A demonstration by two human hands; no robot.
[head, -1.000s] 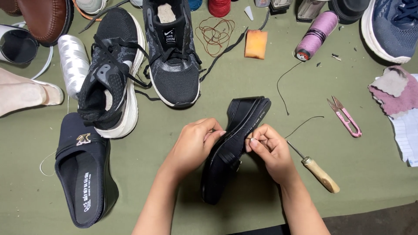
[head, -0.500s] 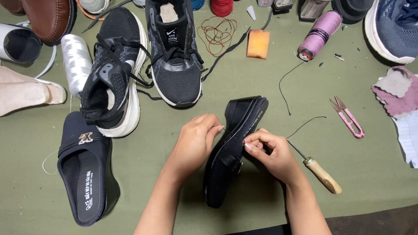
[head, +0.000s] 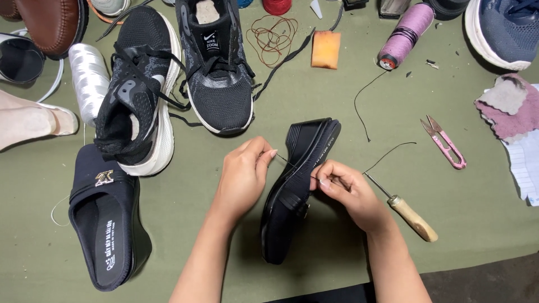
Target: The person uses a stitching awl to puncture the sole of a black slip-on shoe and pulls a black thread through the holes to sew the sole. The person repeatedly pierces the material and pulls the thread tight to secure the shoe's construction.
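Observation:
A black wedge shoe (head: 297,185) lies on its side on the green mat, sole edge up. My left hand (head: 244,174) sits at its left side and pinches a thin black thread (head: 289,164) that runs across the sole. My right hand (head: 345,191) is at the shoe's right side, fingers pinched on the same thread close to the sole edge. The thread's free end (head: 393,150) curls off to the right. A wooden-handled awl (head: 407,210) lies on the mat just right of my right hand.
Two black sneakers (head: 185,78) lie behind the shoe and a matching black slipper (head: 104,219) lies left. Pink thread snips (head: 446,143), a purple thread spool (head: 404,33), an orange block (head: 325,49), a silver spool (head: 88,78), cloth scraps (head: 508,106) and other shoes ring the mat.
My left hand has drawn back from the sole, pulling the thread taut across it. The right hand stays pinched at the sole edge.

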